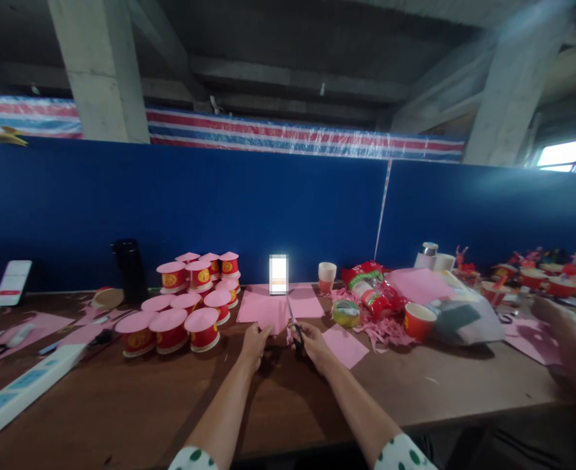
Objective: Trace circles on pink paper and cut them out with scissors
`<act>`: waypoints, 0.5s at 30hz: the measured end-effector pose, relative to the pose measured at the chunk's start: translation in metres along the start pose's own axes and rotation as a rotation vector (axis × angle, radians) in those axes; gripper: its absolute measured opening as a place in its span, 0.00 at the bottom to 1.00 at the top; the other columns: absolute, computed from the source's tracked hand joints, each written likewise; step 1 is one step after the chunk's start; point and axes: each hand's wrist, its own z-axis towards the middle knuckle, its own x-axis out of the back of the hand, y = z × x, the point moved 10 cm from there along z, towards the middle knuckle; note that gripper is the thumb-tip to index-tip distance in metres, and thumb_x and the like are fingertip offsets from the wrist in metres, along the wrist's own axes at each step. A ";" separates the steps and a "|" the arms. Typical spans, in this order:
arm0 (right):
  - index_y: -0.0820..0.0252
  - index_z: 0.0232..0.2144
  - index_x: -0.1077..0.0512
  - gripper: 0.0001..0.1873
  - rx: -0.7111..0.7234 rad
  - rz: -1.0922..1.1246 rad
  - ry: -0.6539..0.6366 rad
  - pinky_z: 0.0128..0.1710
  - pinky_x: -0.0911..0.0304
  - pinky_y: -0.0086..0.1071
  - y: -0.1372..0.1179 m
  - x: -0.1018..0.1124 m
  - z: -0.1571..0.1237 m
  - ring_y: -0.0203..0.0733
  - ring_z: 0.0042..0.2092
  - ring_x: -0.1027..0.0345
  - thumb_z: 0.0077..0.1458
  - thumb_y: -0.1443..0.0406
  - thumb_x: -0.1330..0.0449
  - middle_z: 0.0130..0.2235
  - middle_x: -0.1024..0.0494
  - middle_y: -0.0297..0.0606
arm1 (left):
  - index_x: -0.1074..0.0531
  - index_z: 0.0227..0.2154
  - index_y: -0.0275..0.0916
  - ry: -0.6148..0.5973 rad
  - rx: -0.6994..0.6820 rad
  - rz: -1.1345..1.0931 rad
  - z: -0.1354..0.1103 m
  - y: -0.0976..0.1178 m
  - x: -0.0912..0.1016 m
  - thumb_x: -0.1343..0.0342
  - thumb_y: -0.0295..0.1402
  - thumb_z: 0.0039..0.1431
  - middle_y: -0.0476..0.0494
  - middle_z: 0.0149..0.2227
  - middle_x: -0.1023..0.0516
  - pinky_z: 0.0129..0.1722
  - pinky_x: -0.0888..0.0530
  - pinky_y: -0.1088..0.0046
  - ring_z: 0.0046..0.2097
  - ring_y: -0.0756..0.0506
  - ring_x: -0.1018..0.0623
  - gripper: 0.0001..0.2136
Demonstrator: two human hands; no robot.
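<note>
1 pink paper sheet (274,318): likely floppy; left hand (255,344) pinches 7 o'clock edge
Black-handled metal scissors (296,331): right hand (316,344) gripping

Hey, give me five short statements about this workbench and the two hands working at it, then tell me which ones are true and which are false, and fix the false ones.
1. The right hand holds scissors. True.
2. The left hand is empty. False: the left hand holds pink paper.
3. The pink-topped red cups stand in a group to the left of both hands. True.
4. The black bottle lies on its side. False: the black bottle stands upright.
5. A loose pink sheet lies to the right of the right hand. True.
</note>
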 end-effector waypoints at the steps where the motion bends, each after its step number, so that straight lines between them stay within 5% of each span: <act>1: 0.63 0.28 0.31 0.22 -0.005 0.004 0.002 0.13 0.56 0.21 0.000 0.000 0.000 0.29 0.18 0.41 0.38 0.51 0.37 0.21 0.30 0.33 | 0.30 0.28 0.33 0.001 0.003 -0.001 0.000 0.000 0.000 0.40 0.34 0.39 0.46 0.24 0.26 0.26 0.30 0.75 0.25 0.50 0.27 0.12; 15: 0.62 0.27 0.31 0.21 0.004 -0.010 0.013 0.13 0.56 0.21 -0.004 -0.001 -0.003 0.29 0.18 0.41 0.38 0.50 0.37 0.21 0.30 0.33 | 0.30 0.28 0.32 -0.012 -0.007 -0.012 0.002 -0.003 0.000 0.40 0.34 0.40 0.46 0.24 0.26 0.26 0.30 0.74 0.24 0.50 0.28 0.12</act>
